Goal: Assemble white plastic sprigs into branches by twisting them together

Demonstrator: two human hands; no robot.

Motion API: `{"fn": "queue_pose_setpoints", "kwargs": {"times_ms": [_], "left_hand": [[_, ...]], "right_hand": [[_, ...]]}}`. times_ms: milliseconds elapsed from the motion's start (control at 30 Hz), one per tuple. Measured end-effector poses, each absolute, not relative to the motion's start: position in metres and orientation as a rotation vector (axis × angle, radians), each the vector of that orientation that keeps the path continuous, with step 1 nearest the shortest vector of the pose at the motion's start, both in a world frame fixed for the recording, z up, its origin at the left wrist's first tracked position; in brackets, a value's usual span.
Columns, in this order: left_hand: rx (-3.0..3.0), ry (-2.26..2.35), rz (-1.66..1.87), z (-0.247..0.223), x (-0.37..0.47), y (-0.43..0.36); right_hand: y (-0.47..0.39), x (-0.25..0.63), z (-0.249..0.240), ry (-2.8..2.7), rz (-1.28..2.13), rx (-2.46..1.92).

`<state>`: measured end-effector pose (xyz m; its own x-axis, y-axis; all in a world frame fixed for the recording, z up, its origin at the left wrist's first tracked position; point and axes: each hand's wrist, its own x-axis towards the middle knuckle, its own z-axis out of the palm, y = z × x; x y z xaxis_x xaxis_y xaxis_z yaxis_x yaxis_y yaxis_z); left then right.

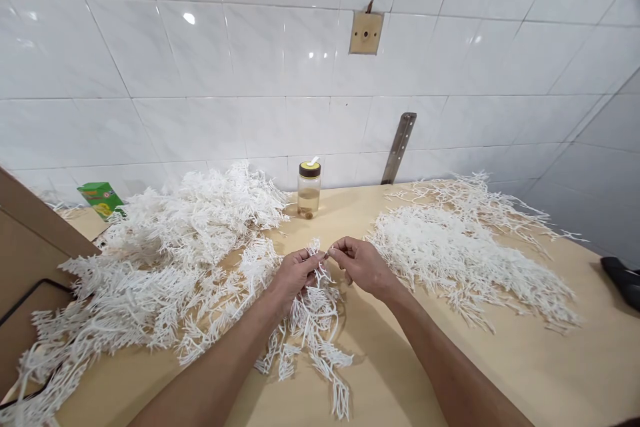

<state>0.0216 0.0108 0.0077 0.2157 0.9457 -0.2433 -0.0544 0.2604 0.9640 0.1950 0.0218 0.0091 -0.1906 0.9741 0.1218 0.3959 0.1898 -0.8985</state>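
My left hand (296,272) is closed around a bunch of white, branching plastic-looking sprigs (320,323), which hang down over the table in front of me. My right hand (364,268) meets it from the right, with thumb and forefinger pinched together close to the left thumb tip. What sits in that pinch is too small to make out. To the left lies a big heap of the same white branching sprigs (185,227). A flatter pile of loose white pieces (450,257) spreads out on the right.
Behind the hands stands a clear bottle (309,197) with a dark and yellow lid. A metal bar (399,149) leans on the tiled wall. A green box (101,199) and a brown panel (37,233) are left; a black object (621,282) lies at the right edge.
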Motion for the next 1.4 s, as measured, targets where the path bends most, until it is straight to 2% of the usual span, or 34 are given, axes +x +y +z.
{"fn": "queue_pose_setpoints", "kwargs": {"times_ms": [67,233,467,567,667,733,833,1033,1400], "left_hand": [[1.068,1.142,0.909,0.009,0.022,0.01],[1.121,1.181,0.912,0.009,0.022,0.008],[1.163,1.066,0.957,-0.002,0.023,0.011],[1.181,1.041,0.95,-0.007,0.025,0.014],[1.226,1.098,0.935,-0.005,0.026,0.013],[1.272,1.121,0.919,-0.002,0.027,0.011],[1.296,1.095,0.891,0.003,0.028,0.009],[1.241,1.015,0.864,0.006,0.024,0.01],[1.127,1.056,0.915,0.012,0.022,0.009]], "right_hand": [[0.021,0.193,0.008,-1.79,0.817,-1.352],[0.027,0.197,0.003,-2.04,0.148,-1.402],[0.049,0.264,0.002,-1.577,-0.165,-1.835],[0.044,0.264,0.01,-1.453,0.035,-1.773],[0.03,0.238,0.021,-1.643,0.597,-1.519],[0.022,0.218,0.025,-1.786,0.81,-1.339],[0.016,0.203,0.026,-1.813,0.886,-1.228],[0.018,0.21,0.025,-1.507,1.107,-1.25],[0.021,0.199,0.011,-1.438,1.191,-1.246]]}}
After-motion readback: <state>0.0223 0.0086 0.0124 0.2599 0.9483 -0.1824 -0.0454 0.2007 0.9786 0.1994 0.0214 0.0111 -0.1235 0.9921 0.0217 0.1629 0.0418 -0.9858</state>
